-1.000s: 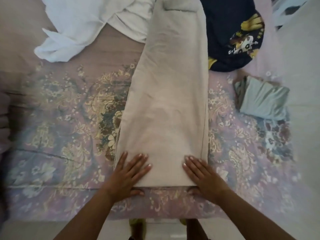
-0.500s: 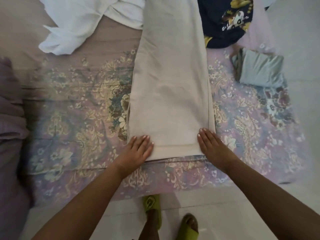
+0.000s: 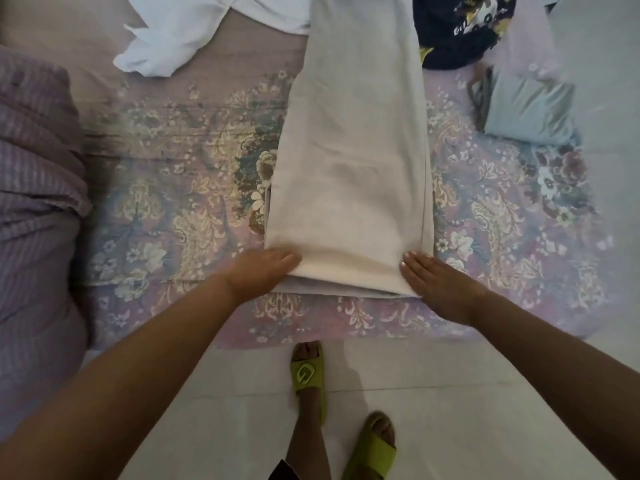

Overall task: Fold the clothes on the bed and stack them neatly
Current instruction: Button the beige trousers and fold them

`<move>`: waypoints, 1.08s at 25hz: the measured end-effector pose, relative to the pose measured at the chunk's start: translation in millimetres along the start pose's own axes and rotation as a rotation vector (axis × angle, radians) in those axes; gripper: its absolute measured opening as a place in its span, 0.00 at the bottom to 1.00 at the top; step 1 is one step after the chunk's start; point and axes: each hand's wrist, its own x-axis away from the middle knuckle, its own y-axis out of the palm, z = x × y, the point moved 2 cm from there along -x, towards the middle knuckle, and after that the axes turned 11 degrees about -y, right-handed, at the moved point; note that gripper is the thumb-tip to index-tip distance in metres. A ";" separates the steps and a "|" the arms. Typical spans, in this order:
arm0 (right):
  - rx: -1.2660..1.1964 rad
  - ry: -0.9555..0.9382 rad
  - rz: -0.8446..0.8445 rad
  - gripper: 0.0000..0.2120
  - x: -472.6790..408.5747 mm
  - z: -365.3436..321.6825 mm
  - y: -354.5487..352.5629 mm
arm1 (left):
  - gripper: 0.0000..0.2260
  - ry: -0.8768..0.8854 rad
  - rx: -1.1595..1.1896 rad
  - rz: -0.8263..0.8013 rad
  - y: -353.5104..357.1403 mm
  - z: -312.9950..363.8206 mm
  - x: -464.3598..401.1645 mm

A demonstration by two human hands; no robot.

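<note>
Both hands, left (image 3: 263, 270) and right (image 3: 438, 284), lie flat-fingered on the near corners of the trousers (image 3: 353, 161), whose length runs straight away from me, so I'd fold end-over-end.

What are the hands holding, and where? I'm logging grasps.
Nothing gripped: left hand and right hand lie flat at the near corners of the beige garment.

A floral bedspread (image 3: 180, 188) covers the bed beside a pale tiled floor (image 3: 450, 393) in soft light.
</note>
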 end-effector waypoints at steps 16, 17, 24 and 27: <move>-0.166 0.206 0.102 0.24 -0.5 -17.2 2.2 | 0.07 0.386 -0.231 0.469 -2.1 18.2 16.4; -0.175 0.212 0.126 0.24 -0.9 -17.0 1.6 | 0.11 0.372 -0.263 0.520 -8.1 10.0 11.3; 0.202 0.050 0.133 0.31 3.3 -40.7 1.2 | 0.15 0.072 -0.417 0.247 32.0 43.1 32.2; 0.343 -0.137 0.248 0.23 11.5 -37.6 5.3 | 0.21 0.002 -0.346 0.302 37.7 41.6 22.6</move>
